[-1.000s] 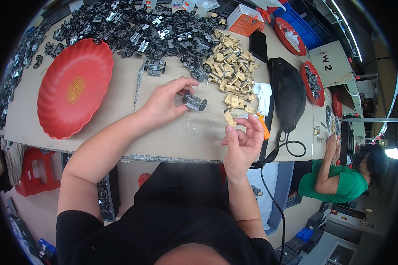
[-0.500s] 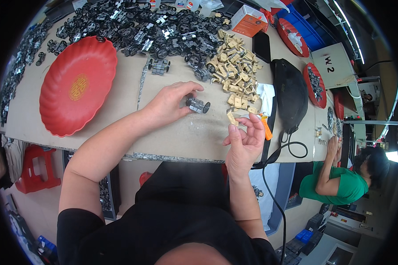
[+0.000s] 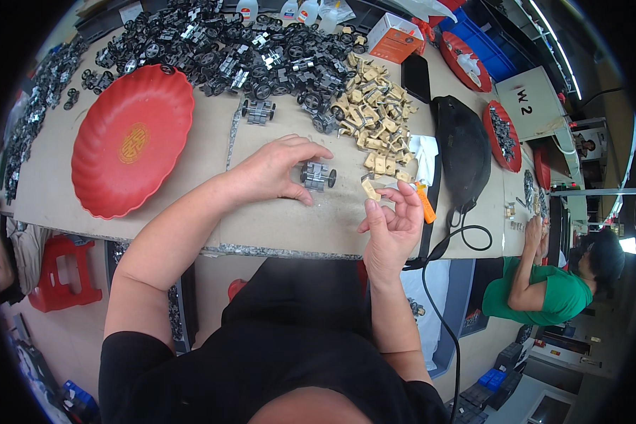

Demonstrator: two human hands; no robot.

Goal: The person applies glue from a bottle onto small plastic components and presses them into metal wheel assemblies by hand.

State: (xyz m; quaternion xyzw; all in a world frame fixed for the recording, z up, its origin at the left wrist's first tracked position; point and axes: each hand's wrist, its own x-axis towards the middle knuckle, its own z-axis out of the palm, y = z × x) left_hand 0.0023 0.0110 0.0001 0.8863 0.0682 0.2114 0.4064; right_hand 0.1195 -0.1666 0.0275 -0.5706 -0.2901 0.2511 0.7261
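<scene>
My left hand [image 3: 272,171] is open, its thumb and fingers spread around the near side of a small dark toy car chassis [image 3: 318,177] with wheels. The chassis sits on the table just beyond the palm, with a gap between it and the fingers. My right hand [image 3: 391,230] pinches a small beige plastic piece [image 3: 369,189] between thumb and finger, at the near end of a pile of like beige pieces [image 3: 378,106]. A second wheeled chassis [image 3: 258,112] rests alone farther back.
A large pile of black wheeled chassis [image 3: 240,53] covers the back. A red scalloped tray [image 3: 95,173] lies at left. Near my right hand are an orange tool [image 3: 425,205], a black pouch [image 3: 463,145] with a cable, and a phone [image 3: 416,76]. A person in green [image 3: 537,293] works at right.
My left hand has let go of the chassis, which now stands on the table, and its fingers have opened. The right hand stays nearly still with the beige piece.
</scene>
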